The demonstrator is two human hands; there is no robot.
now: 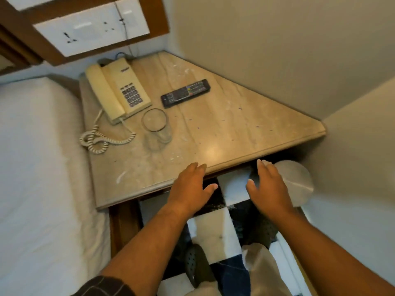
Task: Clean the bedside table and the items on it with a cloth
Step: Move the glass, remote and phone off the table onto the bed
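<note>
The beige marble bedside table (pixel 224 129) fills the corner, with white smudges and small specks on its top. On it stand a cream corded telephone (pixel 116 90) at the back left, a clear empty glass (pixel 156 124) in front of it, and a black remote control (pixel 185 93) to the right. My left hand (pixel 192 186) hovers at the table's front edge, fingers apart, holding nothing. My right hand (pixel 270 186) is just off the edge, above the floor, also spread and empty. No cloth is in view.
A bed with a white sheet (pixel 38 167) borders the table on the left. Walls close in at the back and right, with a switch panel (pixel 92 28) above the phone. A round grey object (pixel 296 180) sits below the table's right end on the checkered floor (pixel 213 236).
</note>
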